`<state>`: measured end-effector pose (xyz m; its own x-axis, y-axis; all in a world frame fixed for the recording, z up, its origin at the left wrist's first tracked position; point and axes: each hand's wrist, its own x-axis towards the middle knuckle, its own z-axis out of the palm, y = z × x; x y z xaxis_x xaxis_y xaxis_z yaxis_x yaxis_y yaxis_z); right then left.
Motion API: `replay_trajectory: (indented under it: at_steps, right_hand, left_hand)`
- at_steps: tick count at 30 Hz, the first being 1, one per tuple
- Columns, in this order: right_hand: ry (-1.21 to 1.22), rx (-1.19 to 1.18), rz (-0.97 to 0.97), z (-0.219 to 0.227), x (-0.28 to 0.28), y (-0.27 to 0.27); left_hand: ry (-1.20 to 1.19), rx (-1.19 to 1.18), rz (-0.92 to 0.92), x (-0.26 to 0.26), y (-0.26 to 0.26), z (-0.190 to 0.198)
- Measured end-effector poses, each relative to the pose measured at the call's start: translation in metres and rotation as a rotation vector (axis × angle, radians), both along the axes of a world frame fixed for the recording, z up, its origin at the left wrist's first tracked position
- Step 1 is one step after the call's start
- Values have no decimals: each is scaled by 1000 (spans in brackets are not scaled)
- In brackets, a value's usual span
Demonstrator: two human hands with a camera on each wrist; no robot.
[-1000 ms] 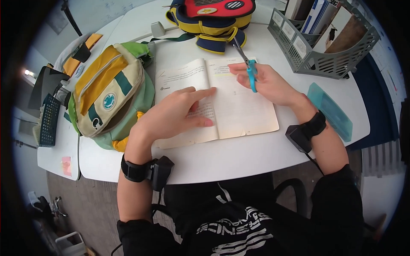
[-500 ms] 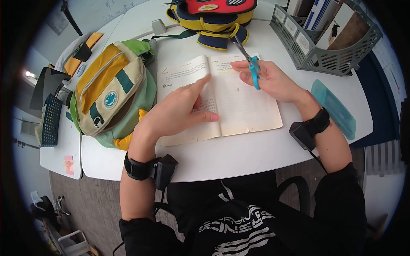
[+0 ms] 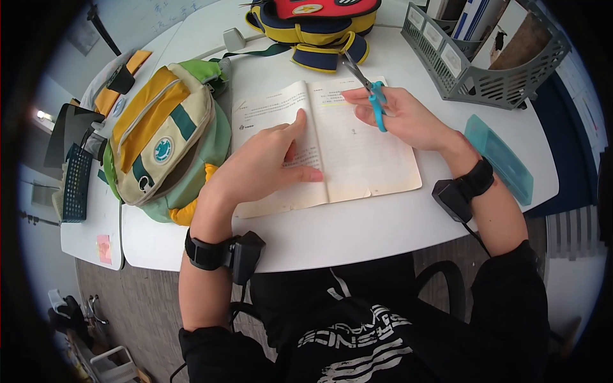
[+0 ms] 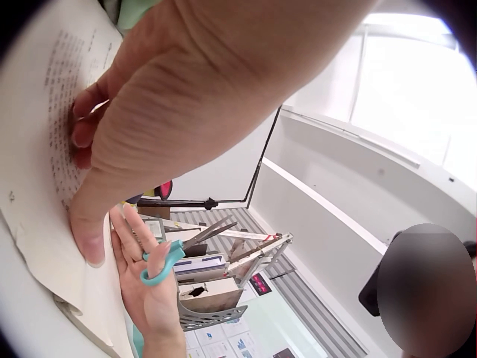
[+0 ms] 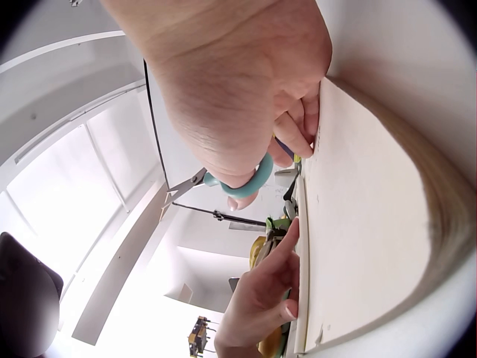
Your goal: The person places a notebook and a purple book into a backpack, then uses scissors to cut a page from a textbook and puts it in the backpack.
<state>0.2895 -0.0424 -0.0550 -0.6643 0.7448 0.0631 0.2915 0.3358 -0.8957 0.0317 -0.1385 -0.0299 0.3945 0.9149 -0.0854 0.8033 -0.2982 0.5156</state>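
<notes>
An open book (image 3: 367, 159) with printed pages lies on the white table. My left hand (image 3: 262, 163) rests over its left page, index finger pointing up along the page and thumb stretched to the centre fold. In the left wrist view, the other fingers (image 4: 86, 130) bend loosely near the printed lines. My right hand (image 3: 415, 118) lies at the right page's upper edge and holds scissors (image 3: 377, 105). One teal handle ring (image 5: 257, 179) loops around the thumb, and the slightly parted blades point up and away from the page. The other fingers extend toward the printed lines.
A green, cream and yellow backpack (image 3: 172, 140) lies left of the book. Behind stands a red, navy and yellow bag (image 3: 319, 29). At right are a grey file organizer (image 3: 472, 80) and a teal plastic case (image 3: 501, 163), beside the right forearm.
My left index finger has swung from the right page's inner side back over the fold to the left page. The right hand keeps the scissors in nearly the same place.
</notes>
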Motion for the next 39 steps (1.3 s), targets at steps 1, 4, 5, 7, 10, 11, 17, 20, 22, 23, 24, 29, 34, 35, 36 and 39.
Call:
replay_trajectory:
  at_steps: [1, 4, 5, 7, 10, 11, 17, 20, 22, 23, 24, 29, 34, 35, 36, 39]
  right_hand:
    - [2, -1, 0, 0, 0, 0]
    - [-1, 11, 2, 0, 0, 0]
    - [-3, 3, 3, 1, 1, 0]
    - [-3, -8, 6, 1, -1, -1]
    - [0, -9, -29, 1, -1, -2]
    - [-32, 23, -29, 3, -1, -2]
    - [-71, 118, -34, -2, 0, 2]
    - [-62, 137, -24, -4, 1, 2]
    - [-48, 136, -18, -2, 1, 2]
    - [-55, 129, -31, -1, 0, 1]
    - [-63, 122, -44, 0, 0, 1]
    - [18, 63, -71, 3, 0, 2]
    - [166, 15, -28, -3, 3, 8]
    - [142, -2, -39, 1, 2, 7]
    - [118, -19, -50, 3, 2, 5]
    - [121, 8, -53, -3, 2, 9]
  left_hand:
    - [1, 8, 1, 0, 0, 0]
    - [6, 15, 6, -1, 1, -1]
    - [8, 12, 11, 0, 1, -1]
    - [18, -2, 12, 0, 0, 2]
    - [34, -6, 15, 0, 0, 3]
    - [35, 1, 21, 1, 0, 2]
    - [24, 16, 44, 2, 1, -4]
    - [22, 35, 32, 1, 1, -6]
    - [25, 37, 30, 2, 1, -6]
    - [23, 38, 29, 3, 1, -6]
    - [23, 38, 30, 4, 1, -6]
    - [75, 47, -6, 10, 2, -4]
    - [42, 143, -18, 16, 1, -15]
    - [54, 144, -3, 19, 1, -16]
    - [52, 144, -2, 21, 1, -17]
    - [28, 208, -7, 24, 0, -21]
